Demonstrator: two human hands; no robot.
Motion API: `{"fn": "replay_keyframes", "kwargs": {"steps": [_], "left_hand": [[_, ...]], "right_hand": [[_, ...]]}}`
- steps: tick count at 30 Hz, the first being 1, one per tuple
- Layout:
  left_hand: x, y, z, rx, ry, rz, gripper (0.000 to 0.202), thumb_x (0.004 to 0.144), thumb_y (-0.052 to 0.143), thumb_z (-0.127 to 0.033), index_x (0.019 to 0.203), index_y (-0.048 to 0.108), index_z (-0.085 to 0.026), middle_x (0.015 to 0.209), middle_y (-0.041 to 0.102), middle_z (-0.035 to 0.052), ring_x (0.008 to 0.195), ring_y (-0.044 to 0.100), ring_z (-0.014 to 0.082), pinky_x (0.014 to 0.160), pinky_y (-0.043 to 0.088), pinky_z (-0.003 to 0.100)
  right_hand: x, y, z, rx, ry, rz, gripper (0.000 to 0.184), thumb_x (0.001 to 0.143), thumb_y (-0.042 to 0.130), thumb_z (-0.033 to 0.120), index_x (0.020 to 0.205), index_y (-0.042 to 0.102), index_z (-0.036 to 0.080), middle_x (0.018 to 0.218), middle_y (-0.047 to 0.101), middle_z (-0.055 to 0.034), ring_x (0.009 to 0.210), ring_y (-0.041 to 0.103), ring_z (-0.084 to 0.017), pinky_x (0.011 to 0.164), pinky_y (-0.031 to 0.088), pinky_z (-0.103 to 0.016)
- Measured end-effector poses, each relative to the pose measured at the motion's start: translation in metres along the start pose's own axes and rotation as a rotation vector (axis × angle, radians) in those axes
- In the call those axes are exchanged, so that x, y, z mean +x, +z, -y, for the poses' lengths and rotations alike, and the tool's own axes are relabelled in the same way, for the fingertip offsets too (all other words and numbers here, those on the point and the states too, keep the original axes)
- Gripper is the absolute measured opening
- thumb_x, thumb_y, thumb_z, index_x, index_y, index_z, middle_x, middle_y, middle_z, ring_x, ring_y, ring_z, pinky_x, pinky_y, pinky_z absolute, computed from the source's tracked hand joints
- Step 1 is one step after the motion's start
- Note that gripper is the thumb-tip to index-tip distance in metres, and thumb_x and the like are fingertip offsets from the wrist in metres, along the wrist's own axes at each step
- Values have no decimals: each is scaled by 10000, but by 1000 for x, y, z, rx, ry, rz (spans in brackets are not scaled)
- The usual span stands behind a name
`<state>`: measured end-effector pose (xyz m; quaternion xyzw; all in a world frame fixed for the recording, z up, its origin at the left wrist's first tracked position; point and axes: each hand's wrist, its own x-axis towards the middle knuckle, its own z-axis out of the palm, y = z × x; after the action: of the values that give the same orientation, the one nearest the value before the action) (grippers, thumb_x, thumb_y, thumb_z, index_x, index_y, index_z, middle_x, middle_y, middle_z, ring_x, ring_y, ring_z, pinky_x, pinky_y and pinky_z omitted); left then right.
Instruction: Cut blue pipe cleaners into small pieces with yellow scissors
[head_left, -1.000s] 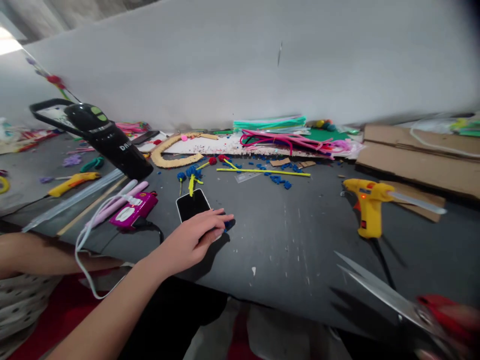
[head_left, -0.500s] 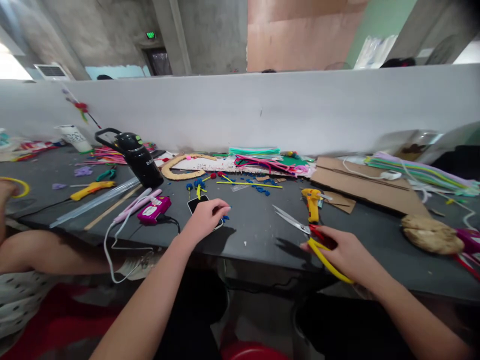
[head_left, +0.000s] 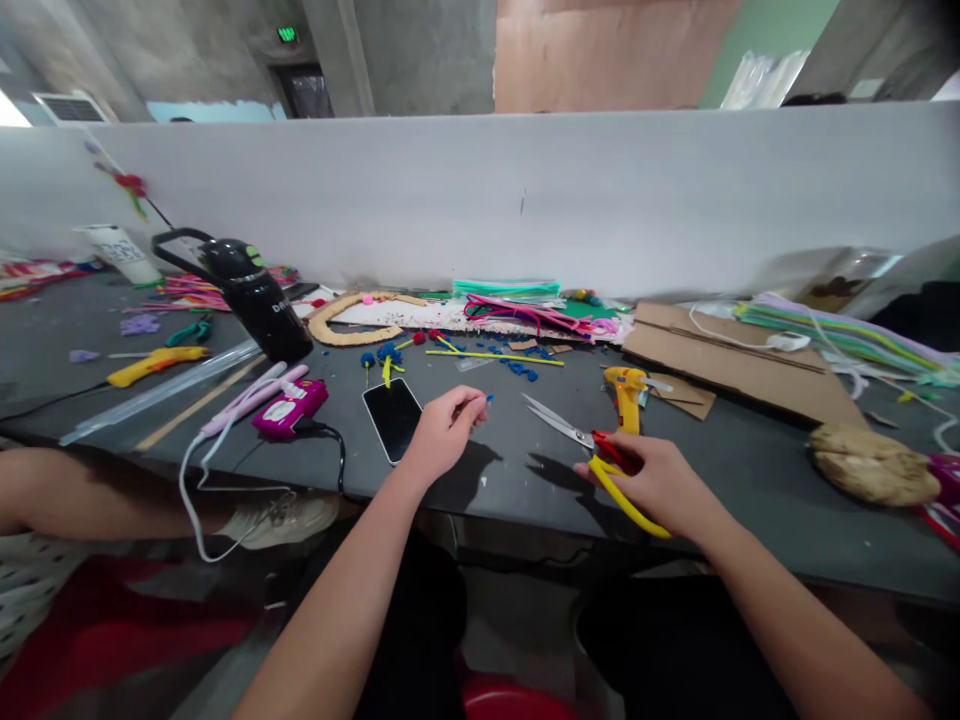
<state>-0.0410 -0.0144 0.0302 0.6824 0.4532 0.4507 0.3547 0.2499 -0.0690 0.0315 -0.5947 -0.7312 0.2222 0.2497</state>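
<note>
My left hand (head_left: 444, 435) is raised a little over the dark table (head_left: 517, 470), fingers pinched on a tiny blue piece (head_left: 488, 398). A black phone (head_left: 394, 417) lies face up just left of it. My right hand (head_left: 651, 480) is closed on red-handled scissors (head_left: 570, 430), whose blades point left and sit slightly apart, and it also grips a yellow pipe cleaner (head_left: 626, 498) that curves out under the palm. A yellow glue gun (head_left: 626, 392) stands right behind that hand.
A black bottle (head_left: 251, 295), a pink device (head_left: 289, 408) with a white cable and glue sticks lie at the left. Pipe cleaners, blue bits and a cardboard ring (head_left: 349, 318) line the white partition. Cardboard sheets (head_left: 731, 358) sit right. Another person's arm (head_left: 90, 495) rests at the left edge.
My left hand lifted off the phone and moved right, pinching a blue piece. My right hand with the scissors came into view and settled near the glue gun. The view rose.
</note>
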Motion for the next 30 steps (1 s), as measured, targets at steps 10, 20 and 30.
{"fn": "replay_keyframes", "kwargs": {"steps": [10,20,30], "left_hand": [[2,14,-7,19,23,26,311,946,463,-424,817,586,-168,705,581,7,652,535,120,641,438,233],[0,10,-5,92,68,49,305,931,488,-422,858,635,-165,720,624,16,665,568,126,633,441,235],[15,17,3,99,92,79,241,908,519,-366,943,641,-161,795,664,40,718,598,140,669,466,251]], "right_hand": [[3,7,5,6,8,-1,446,711,680,615,651,558,190,584,460,30,575,372,-117,500,319,-237],[3,9,0,-4,-5,6,425,728,666,606,691,599,188,612,494,21,594,400,-123,521,353,-238],[10,7,-10,-51,106,-26,449,689,687,630,689,574,195,610,507,27,578,442,-123,522,348,-236]]}}
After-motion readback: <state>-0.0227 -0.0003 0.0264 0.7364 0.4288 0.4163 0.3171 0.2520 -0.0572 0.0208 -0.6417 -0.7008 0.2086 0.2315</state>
